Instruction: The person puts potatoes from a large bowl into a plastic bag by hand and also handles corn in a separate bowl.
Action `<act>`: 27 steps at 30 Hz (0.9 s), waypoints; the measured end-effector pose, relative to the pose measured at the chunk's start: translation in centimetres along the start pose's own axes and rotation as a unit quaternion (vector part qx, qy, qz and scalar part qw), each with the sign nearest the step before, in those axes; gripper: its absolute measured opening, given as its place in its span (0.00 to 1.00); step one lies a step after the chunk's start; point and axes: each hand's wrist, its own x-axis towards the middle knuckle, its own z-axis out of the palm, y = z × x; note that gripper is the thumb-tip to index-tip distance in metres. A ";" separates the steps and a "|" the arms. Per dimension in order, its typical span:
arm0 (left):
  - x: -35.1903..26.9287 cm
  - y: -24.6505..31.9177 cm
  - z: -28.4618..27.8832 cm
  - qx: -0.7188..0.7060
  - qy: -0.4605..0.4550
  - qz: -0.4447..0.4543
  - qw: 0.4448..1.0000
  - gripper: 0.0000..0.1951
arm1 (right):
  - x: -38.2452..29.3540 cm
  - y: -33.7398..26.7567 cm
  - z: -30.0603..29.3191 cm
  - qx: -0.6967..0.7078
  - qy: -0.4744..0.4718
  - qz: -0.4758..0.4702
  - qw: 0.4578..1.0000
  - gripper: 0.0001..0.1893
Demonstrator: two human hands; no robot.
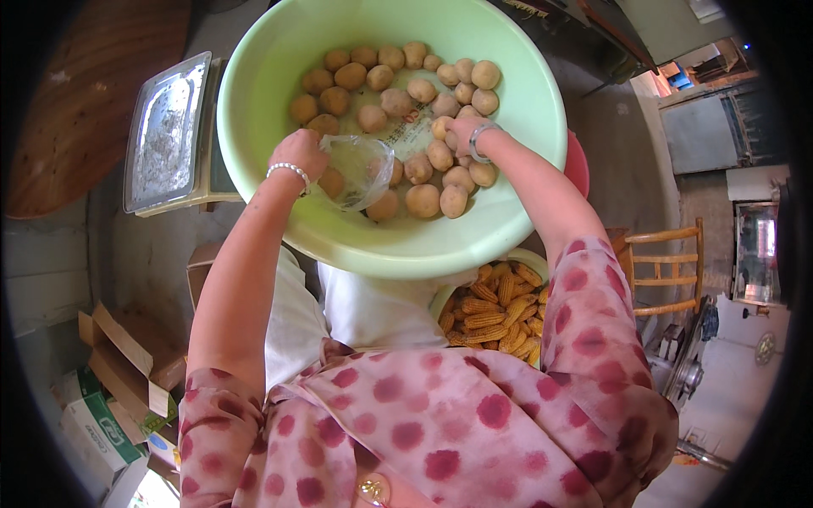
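A large pale green plastic basin (394, 254) stands before me with many potatoes (422, 201) spread over its printed bottom. My left hand (301, 154), with a beaded bracelet at the wrist, grips the edge of a clear plastic bag (362, 171) that hangs into the basin's left part; potatoes show through or behind the film. On the right, my right hand (462, 134), wearing a bangle, has its fingers around a potato (441, 127) among the others. The fingers hide part of it.
A scale with a metal tray (168, 133) stands left of the basin. Below the basin at right is a container of dried corn cobs (486, 317). A pink basin (577, 165) shows behind the right rim. Cardboard boxes (127, 355) lie lower left; a wooden chair (667, 267) stands right.
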 end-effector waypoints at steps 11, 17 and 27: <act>-0.1 0.0 -0.2 -0.051 0.030 0.019 0.998 0.11 | 3.7 -0.3 -0.8 0.231 0.053 0.003 0.972 0.18; -0.5 0.1 0.0 -0.047 0.018 0.025 0.998 0.12 | 4.1 -4.5 -0.5 0.008 0.165 -0.083 0.983 0.17; -0.3 -0.3 0.4 -0.019 0.030 0.026 0.999 0.10 | 5.3 -6.2 3.1 -0.026 0.117 -0.069 0.990 0.17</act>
